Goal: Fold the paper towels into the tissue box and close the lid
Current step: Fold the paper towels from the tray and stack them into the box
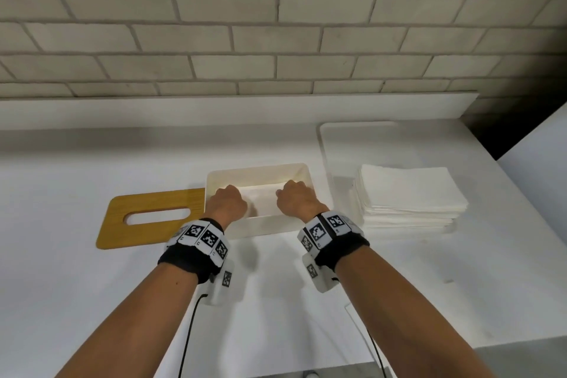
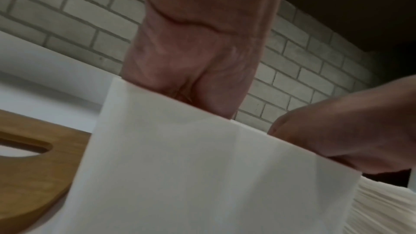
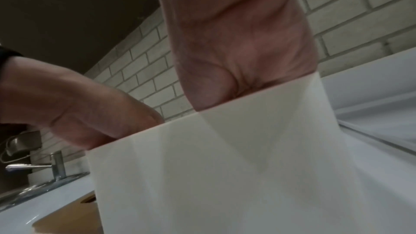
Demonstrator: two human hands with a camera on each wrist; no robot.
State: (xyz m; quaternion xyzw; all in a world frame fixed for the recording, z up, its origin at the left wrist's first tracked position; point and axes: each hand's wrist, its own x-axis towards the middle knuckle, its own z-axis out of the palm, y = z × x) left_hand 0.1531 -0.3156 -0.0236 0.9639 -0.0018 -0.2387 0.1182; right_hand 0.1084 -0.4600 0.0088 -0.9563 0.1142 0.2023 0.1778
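1. The white tissue box point(image 1: 302, 173) stands open on the white table point(image 1: 92, 301), just in front of the person and near the brick wall point(image 1: 276, 24).
2. Both hands reach down into the box. The left hand point(image 1: 228, 201) is at its left end and the right hand point(image 1: 296, 199) at its right end, with a folded white paper towel point(image 1: 262, 198) lying between them inside the box.
3. The fingers of both hands are curled under and hidden from the head view. The wrist views show only the palms behind the near box wall — so I cannot tell whether either grip is closed on the towel or merely presses it.
4. The wooden lid point(image 1: 147, 216), with its long oval slot, lies flat on the table, touching the left side of the box — off the box, not closed.
5. A stack of white paper towels point(image 1: 408, 196) sits on the table just to the right of the box, partly on a white tray point(image 1: 352, 138).
6. In the right wrist view a metal tap point(image 3: 33, 165) shows at the far left.
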